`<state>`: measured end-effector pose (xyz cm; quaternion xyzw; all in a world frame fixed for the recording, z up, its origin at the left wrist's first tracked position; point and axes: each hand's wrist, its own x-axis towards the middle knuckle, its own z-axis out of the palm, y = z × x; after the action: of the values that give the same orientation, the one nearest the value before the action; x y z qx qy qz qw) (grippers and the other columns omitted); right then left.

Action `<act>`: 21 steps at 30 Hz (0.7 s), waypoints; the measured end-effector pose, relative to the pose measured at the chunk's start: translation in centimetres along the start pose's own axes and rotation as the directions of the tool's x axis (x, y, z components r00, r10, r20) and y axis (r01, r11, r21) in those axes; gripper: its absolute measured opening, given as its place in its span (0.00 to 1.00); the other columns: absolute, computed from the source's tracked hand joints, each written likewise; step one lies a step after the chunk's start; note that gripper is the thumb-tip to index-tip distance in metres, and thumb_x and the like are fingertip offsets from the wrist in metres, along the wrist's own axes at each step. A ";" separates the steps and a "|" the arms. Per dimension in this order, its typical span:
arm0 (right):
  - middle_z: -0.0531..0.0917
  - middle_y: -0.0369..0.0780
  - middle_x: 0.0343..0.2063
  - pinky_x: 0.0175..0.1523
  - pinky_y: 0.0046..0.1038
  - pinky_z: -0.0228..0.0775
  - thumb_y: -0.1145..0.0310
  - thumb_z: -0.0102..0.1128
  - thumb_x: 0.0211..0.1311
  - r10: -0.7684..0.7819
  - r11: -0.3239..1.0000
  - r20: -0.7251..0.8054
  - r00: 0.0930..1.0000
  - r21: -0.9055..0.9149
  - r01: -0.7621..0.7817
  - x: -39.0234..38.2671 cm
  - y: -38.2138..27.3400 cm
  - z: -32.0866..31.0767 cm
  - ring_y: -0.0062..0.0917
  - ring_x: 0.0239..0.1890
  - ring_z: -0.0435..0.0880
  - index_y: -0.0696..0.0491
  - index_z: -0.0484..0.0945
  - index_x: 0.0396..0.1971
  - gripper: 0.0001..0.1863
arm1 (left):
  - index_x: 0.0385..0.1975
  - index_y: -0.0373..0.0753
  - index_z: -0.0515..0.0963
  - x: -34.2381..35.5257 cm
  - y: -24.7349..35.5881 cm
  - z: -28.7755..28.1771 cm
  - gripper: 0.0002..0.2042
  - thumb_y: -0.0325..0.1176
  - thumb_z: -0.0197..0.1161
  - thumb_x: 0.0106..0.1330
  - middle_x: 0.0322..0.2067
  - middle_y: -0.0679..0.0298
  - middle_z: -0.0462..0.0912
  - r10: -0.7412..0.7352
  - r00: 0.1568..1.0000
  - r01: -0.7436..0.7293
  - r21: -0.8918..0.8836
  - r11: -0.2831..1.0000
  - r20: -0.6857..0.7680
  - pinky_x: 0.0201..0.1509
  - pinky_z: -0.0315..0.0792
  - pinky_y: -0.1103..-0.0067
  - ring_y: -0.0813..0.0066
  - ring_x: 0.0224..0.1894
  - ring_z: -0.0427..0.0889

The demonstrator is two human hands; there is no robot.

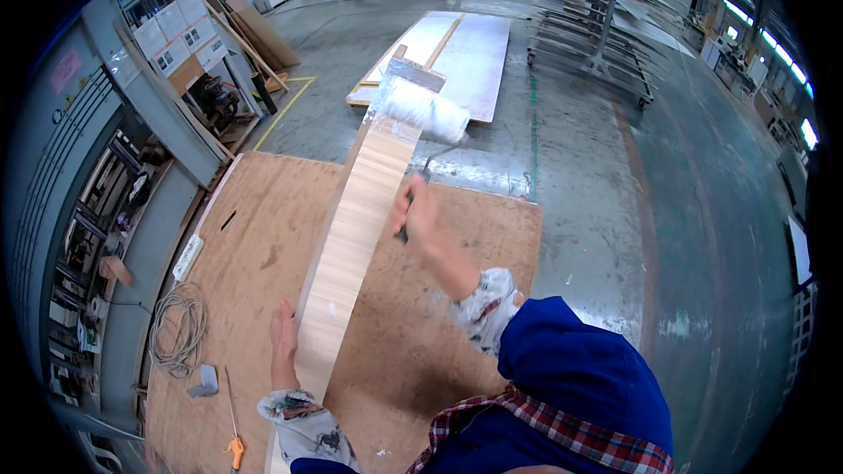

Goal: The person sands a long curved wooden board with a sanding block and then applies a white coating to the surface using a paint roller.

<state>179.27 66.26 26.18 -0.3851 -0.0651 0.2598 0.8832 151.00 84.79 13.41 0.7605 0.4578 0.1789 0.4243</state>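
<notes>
Here, your right hand is clamping its fingers around the handle of the roller, probably for reach over the board's far end, while your left hand, fingers extended, is lying along its left edge, apparently steadying it on the tabletop.
</notes>
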 end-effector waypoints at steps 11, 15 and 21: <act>0.60 0.32 0.09 0.09 0.23 0.55 0.54 0.37 0.64 0.040 0.995 -0.039 0.998 0.090 -0.036 3.2 -2.0 2.7 0.18 0.06 0.60 0.51 0.57 0.19 0.19 | 0.34 0.27 0.72 -0.8 1.0 0.2 0.33 0.59 0.36 0.62 0.34 0.50 0.75 -0.027 0.999 0.027 -0.009 1.000 -0.046 0.46 0.64 0.72 0.61 0.39 0.72; 0.60 0.32 0.10 0.10 0.22 0.54 0.54 0.39 0.63 0.013 0.997 -0.019 1.000 0.082 -0.011 1.8 -0.2 2.0 0.17 0.07 0.59 0.51 0.57 0.20 0.18 | 0.34 0.28 0.72 -0.1 -0.1 0.5 0.33 0.59 0.37 0.62 0.33 0.51 0.75 -0.043 0.998 0.039 -0.079 0.996 -0.048 0.46 0.64 0.73 0.63 0.39 0.72; 0.60 0.32 0.10 0.11 0.21 0.54 0.55 0.37 0.64 0.027 0.998 0.008 1.000 0.061 -0.027 0.9 0.2 1.5 0.17 0.08 0.58 0.50 0.57 0.20 0.17 | 0.34 0.27 0.71 -0.7 0.4 0.7 0.33 0.59 0.37 0.62 0.32 0.52 0.74 -0.008 0.996 0.006 -0.028 1.000 -0.086 0.45 0.64 0.74 0.64 0.38 0.71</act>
<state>179.45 67.81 26.99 -0.3576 -0.0551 0.2750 0.8907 151.30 83.80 13.40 0.7445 0.4757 0.2163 0.4156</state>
